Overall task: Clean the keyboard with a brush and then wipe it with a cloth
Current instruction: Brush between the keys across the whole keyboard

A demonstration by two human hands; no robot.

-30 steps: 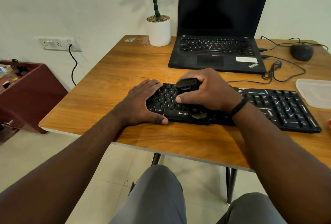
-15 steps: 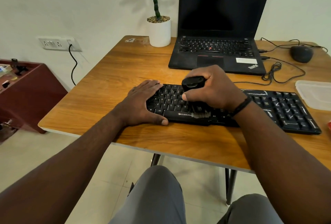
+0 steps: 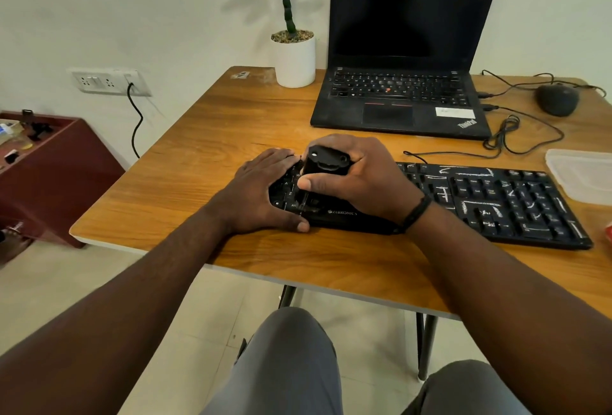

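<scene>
Keyboard (image 3: 496, 205) near table (image 3: 198, 162) front edge; brush (image 3: 326, 166) at left end.

The right hand (image 3: 364, 176), gripping the black brush (image 3: 323, 169), has slid leftward along the keyboard (image 3: 496, 202) from near its middle toward the centre-left of the frame, so the brush now sits just beside the fingertips of the left hand (image 3: 261, 192).
</scene>
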